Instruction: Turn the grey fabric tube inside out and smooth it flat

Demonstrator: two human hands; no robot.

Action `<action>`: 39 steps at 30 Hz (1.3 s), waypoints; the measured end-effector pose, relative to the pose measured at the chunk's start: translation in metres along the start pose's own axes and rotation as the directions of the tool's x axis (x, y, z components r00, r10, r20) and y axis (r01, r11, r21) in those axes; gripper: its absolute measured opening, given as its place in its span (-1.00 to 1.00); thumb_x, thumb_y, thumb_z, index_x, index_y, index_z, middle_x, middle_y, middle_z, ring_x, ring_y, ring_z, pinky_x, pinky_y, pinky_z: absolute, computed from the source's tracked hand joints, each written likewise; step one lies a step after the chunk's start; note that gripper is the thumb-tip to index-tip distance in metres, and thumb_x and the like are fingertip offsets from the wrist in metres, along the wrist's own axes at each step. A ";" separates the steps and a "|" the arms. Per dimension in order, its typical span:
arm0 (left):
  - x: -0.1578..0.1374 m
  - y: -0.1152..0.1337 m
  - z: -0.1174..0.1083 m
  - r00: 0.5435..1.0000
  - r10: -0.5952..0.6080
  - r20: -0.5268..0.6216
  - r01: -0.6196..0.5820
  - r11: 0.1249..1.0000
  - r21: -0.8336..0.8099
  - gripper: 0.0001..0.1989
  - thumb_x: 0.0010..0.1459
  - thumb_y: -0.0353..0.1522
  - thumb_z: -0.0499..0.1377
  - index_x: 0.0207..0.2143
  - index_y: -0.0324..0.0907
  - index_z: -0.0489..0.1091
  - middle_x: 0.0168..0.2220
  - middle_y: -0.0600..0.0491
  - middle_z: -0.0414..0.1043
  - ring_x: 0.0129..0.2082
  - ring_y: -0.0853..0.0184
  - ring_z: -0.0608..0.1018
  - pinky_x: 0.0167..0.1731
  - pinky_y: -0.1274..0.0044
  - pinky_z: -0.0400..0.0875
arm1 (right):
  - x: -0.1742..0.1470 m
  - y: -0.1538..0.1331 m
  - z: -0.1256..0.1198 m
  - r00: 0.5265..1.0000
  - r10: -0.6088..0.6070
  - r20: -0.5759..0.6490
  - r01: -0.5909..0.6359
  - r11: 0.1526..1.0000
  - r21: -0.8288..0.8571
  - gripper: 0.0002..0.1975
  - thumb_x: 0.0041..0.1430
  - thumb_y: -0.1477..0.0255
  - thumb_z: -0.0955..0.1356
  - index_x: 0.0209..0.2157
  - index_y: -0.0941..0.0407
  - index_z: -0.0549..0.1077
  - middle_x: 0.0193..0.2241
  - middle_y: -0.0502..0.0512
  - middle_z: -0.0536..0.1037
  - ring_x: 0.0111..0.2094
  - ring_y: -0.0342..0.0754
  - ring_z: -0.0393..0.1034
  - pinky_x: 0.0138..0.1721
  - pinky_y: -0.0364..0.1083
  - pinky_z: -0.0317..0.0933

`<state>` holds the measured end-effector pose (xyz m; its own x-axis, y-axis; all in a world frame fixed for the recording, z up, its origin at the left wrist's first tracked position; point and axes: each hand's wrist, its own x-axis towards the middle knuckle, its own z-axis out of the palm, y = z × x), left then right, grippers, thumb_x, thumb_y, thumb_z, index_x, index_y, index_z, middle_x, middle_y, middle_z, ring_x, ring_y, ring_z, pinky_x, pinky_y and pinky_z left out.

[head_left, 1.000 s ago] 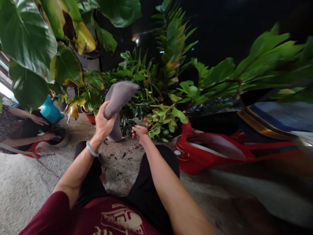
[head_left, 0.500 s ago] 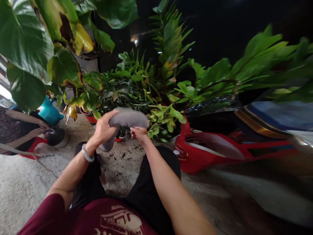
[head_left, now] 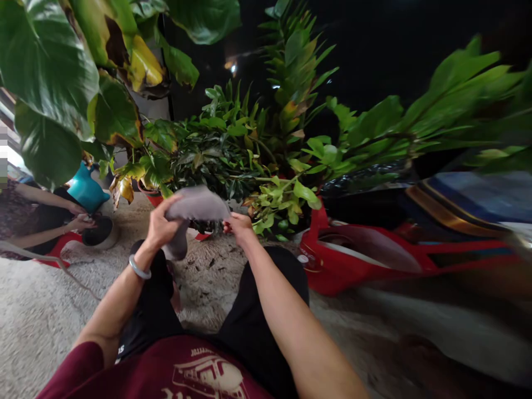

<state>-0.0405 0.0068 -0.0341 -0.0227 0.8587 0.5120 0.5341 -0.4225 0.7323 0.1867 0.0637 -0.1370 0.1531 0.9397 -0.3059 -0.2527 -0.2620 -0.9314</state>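
Observation:
A soft grey sock-like cloth (head_left: 199, 204) is held up in front of my knees, bent, with one end hanging down. My left hand (head_left: 162, 221), with a pale bangle on the wrist, grips it at the bend, thumb and fingers wrapped round it. My right hand (head_left: 240, 227) is closed in a pinch at the cloth's right end; its fingertips are partly hidden. Beneath the cloth, part of a small red pot (head_left: 203, 236) shows on the rough floor.
Leafy potted plants (head_left: 233, 127) crowd the far side against a dark wall. A red bag (head_left: 344, 266) stands open to the right of my knee. At the left, another person's hands (head_left: 81, 219) work over a dark pot (head_left: 100, 233), near a teal watering can (head_left: 87, 188).
Both hands and the cloth have shifted slightly left and lower. The cloth's right end has swung back toward my right hand and looks flatter. The other person's hands have moved a little right.

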 end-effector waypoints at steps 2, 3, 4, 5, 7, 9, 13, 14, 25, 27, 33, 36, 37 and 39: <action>0.033 -0.001 -0.012 0.970 -0.021 -0.244 0.031 0.999 0.035 -0.42 -0.10 -0.49 0.32 0.06 -0.15 0.50 0.06 -0.01 0.57 0.10 0.15 0.57 0.19 0.35 0.42 | -0.005 -0.002 0.002 1.000 0.013 0.005 -0.013 0.999 0.045 -0.80 -0.08 0.47 0.52 -0.38 0.17 0.50 -0.73 -0.13 0.41 -0.74 -0.22 0.23 -0.68 -0.21 0.23; 0.048 -0.003 -0.015 0.947 -0.024 -0.319 0.042 0.998 0.050 -0.41 -0.10 -0.49 0.32 0.07 -0.15 0.49 0.07 0.00 0.56 0.11 0.16 0.56 0.20 0.35 0.40 | -0.007 -0.004 0.003 1.000 0.010 0.013 -0.011 0.998 0.057 -0.81 -0.08 0.47 0.52 -0.39 0.16 0.49 -0.72 -0.13 0.42 -0.74 -0.23 0.23 -0.67 -0.22 0.24; 0.059 -0.006 -0.016 0.934 -0.030 -0.357 0.056 0.996 0.063 -0.41 -0.10 -0.49 0.31 0.07 -0.14 0.49 0.06 0.01 0.57 0.10 0.17 0.56 0.21 0.35 0.39 | -0.010 -0.005 0.004 1.000 0.002 0.024 -0.004 0.997 0.073 -0.82 -0.08 0.46 0.52 -0.42 0.16 0.48 -0.72 -0.13 0.42 -0.74 -0.24 0.24 -0.66 -0.22 0.25; 0.064 -0.011 -0.015 0.933 -0.049 -0.356 0.081 0.994 0.075 -0.41 -0.10 -0.49 0.31 0.07 -0.13 0.49 0.03 0.01 0.58 0.08 0.16 0.57 0.20 0.34 0.40 | -0.012 -0.007 0.005 0.999 -0.009 0.035 0.006 0.996 0.092 -0.82 -0.08 0.46 0.52 -0.45 0.16 0.47 -0.71 -0.13 0.42 -0.73 -0.25 0.24 -0.66 -0.23 0.25; 0.052 -0.022 -0.006 0.956 -0.120 -0.267 0.150 0.984 0.095 -0.41 -0.13 -0.51 0.30 0.04 -0.14 0.51 -0.03 0.00 0.60 0.01 0.14 0.60 0.16 0.31 0.43 | -0.015 -0.009 0.006 0.998 -0.031 0.050 0.025 0.992 0.125 -0.82 -0.08 0.46 0.52 -0.51 0.16 0.45 -0.71 -0.13 0.42 -0.73 -0.26 0.24 -0.66 -0.25 0.24; 0.017 -0.035 0.006 0.970 -0.202 -0.131 0.217 0.970 0.107 -0.41 -0.15 -0.53 0.28 0.02 -0.15 0.53 -0.06 -0.03 0.62 -0.03 0.11 0.62 0.13 0.28 0.45 | -0.015 -0.009 0.006 0.999 -0.030 0.032 0.025 0.990 0.142 -0.84 -0.08 0.48 0.51 -0.50 0.17 0.46 -0.71 -0.12 0.42 -0.73 -0.25 0.25 -0.67 -0.25 0.23; -0.046 -0.043 0.013 0.959 -0.267 -0.094 0.273 0.961 0.052 -0.46 -0.10 -0.49 0.27 0.02 -0.14 0.53 -0.03 -0.03 0.62 0.00 0.11 0.62 0.14 0.25 0.46 | -0.011 -0.009 0.003 0.997 0.038 -0.072 -0.029 0.991 0.128 -0.83 -0.07 0.53 0.51 -0.36 0.20 0.53 -0.73 -0.12 0.43 -0.75 -0.22 0.25 -0.71 -0.23 0.22; -0.047 -0.040 0.009 0.954 -0.259 -0.148 0.268 0.963 0.039 -0.47 -0.09 -0.48 0.27 0.02 -0.14 0.53 -0.03 -0.03 0.61 0.00 0.11 0.61 0.14 0.25 0.46 | -0.010 -0.008 0.003 0.995 0.049 -0.087 -0.038 0.992 0.124 -0.81 -0.08 0.53 0.51 -0.34 0.20 0.54 -0.73 -0.12 0.43 -0.75 -0.22 0.25 -0.71 -0.23 0.22; 0.024 -0.032 0.002 0.955 -0.203 -0.216 0.226 0.970 0.093 -0.45 -0.12 -0.46 0.31 0.02 -0.13 0.50 -0.05 0.00 0.60 -0.02 0.14 0.60 0.13 0.30 0.44 | -0.013 -0.009 0.006 0.998 0.012 -0.061 -0.002 0.987 0.161 -0.82 -0.06 0.50 0.52 -0.36 0.19 0.53 -0.72 -0.13 0.43 -0.76 -0.25 0.23 -0.69 -0.25 0.24; -0.018 -0.042 0.015 0.961 -0.263 -0.080 0.269 0.960 0.079 -0.45 -0.13 -0.46 0.31 0.02 -0.13 0.52 -0.03 -0.01 0.61 0.00 0.11 0.61 0.14 0.27 0.44 | -0.012 -0.010 0.005 0.995 0.027 -0.100 -0.010 0.986 0.165 -0.83 -0.06 0.51 0.51 -0.37 0.19 0.53 -0.72 -0.12 0.44 -0.75 -0.24 0.24 -0.71 -0.25 0.23; -0.045 -0.028 0.008 0.967 -0.218 -0.131 0.222 0.975 0.018 -0.46 -0.11 -0.47 0.28 0.02 -0.14 0.53 -0.01 -0.03 0.61 0.02 0.11 0.61 0.14 0.28 0.46 | -0.009 -0.010 0.001 0.988 0.065 -0.139 -0.042 0.985 0.167 -0.88 -0.02 0.55 0.48 -0.39 0.18 0.50 -0.73 -0.14 0.43 -0.75 -0.23 0.24 -0.72 -0.26 0.22; 0.014 -0.013 -0.006 0.922 -0.110 -0.370 0.137 0.989 0.047 -0.44 -0.06 -0.45 0.31 0.07 -0.14 0.48 0.04 -0.03 0.57 0.05 0.15 0.58 0.18 0.33 0.41 | -0.009 -0.010 0.003 0.990 0.077 -0.121 -0.056 0.984 0.169 -0.86 -0.01 0.56 0.47 -0.34 0.18 0.51 -0.73 -0.15 0.43 -0.75 -0.24 0.24 -0.70 -0.25 0.24; 0.031 -0.011 -0.008 0.910 -0.091 -0.404 0.125 0.990 0.059 -0.43 -0.05 -0.45 0.31 0.09 -0.13 0.47 0.04 -0.02 0.56 0.05 0.16 0.58 0.18 0.34 0.41 | -0.009 -0.010 0.004 0.991 0.080 -0.112 -0.060 0.984 0.168 -0.86 -0.01 0.56 0.47 -0.33 0.19 0.51 -0.73 -0.14 0.43 -0.75 -0.24 0.25 -0.69 -0.25 0.25; 0.048 -0.013 -0.006 0.917 -0.089 -0.389 0.129 0.989 0.078 -0.42 -0.05 -0.46 0.31 0.09 -0.12 0.46 0.02 0.01 0.56 0.04 0.18 0.58 0.17 0.35 0.42 | -0.009 -0.010 0.005 0.992 0.081 -0.093 -0.065 0.984 0.164 -0.84 -0.02 0.54 0.49 -0.33 0.19 0.52 -0.73 -0.14 0.43 -0.75 -0.23 0.25 -0.69 -0.24 0.25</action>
<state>-0.0531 0.0520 -0.0164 -0.3971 0.7122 0.5789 0.5910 -0.2841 0.7550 0.1831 0.0585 -0.1243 0.2207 0.8906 -0.3976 -0.4151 -0.2831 -0.8646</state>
